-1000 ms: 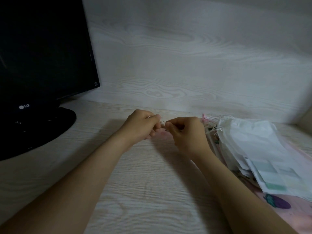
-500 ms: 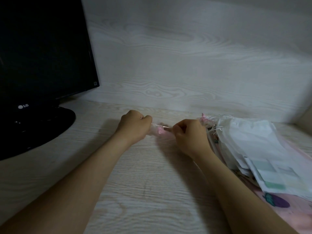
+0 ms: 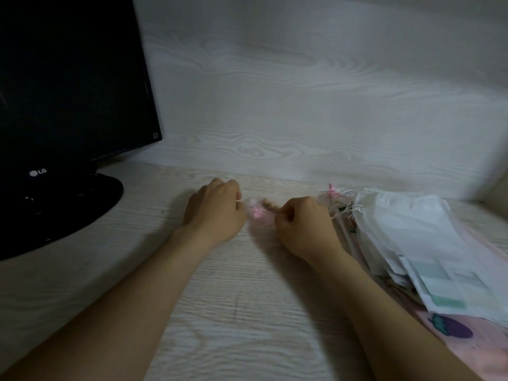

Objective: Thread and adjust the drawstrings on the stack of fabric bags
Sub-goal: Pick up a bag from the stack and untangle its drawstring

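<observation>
Desk (image 3: 247,312) of pale wood grain fills the dim view and meets a wall (image 3: 302,92) of the same pale grain, with a black monitor (image 3: 68,78) on its round stand (image 3: 90,204) at the far left. Near the middle, the left hand (image 3: 214,213) and right hand (image 3: 305,226) sit low over the desk with fingers curled tight, each pinching one end of a small pink bag (image 3: 258,214) stretched between them, though blur hides its cord. The stack of bags (image 3: 412,237), mostly white, lies just right of the right hand, its loose white strings (image 3: 343,209) fanned out at the end nearer the wall.
</observation>
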### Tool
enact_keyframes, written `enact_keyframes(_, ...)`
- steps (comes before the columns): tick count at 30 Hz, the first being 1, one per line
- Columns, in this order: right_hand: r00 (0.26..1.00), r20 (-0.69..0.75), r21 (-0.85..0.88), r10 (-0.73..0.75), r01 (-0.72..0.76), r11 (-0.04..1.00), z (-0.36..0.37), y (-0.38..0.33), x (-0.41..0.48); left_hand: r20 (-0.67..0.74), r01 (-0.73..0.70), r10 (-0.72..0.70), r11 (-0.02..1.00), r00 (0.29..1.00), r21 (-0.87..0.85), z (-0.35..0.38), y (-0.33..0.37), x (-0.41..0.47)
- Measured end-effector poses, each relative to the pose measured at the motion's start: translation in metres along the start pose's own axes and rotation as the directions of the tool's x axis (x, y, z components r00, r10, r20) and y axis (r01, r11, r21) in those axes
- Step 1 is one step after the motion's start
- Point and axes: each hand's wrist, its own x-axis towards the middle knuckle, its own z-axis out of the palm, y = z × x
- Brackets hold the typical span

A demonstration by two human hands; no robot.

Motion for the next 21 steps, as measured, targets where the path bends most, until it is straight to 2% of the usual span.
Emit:
enact_keyframes(4,1.000,0.023,0.037,-0.016,0.015,0.999,-0.0004,-0.0015,0.0001,0.043,-0.171,0.172,0.985,0.984,-0.027,-0.0041,0.0024,-0.0012)
enact_keyframes(7,0.997,0.057,0.085,-0.047,0.042,0.996,-0.0005,-0.0032,0.0000,-0.017,-0.230,0.230,0.973,0.973,-0.028,-0.0030,0.0036,-0.0025)
enact_keyframes(10,0.992,0.083,0.097,-0.095,0.087,0.992,0.0025,-0.0055,-0.0017,-0.052,-0.228,0.224,0.967,0.973,-0.113,-0.0057,0.0035,-0.0025)
enact_keyframes(16,0.975,0.100,0.072,-0.198,0.192,0.979,0.0060,0.0019,0.0019,-0.014,-0.212,0.212,0.962,0.977,-0.172,-0.0039,0.0018,-0.0009)
enact_keyframes(21,0.981,0.010,0.060,-0.194,0.194,0.979,0.0059,0.0042,0.0026,0.005,-0.188,0.200,0.930,0.980,-0.314,0.0018,-0.0046,0.0067)
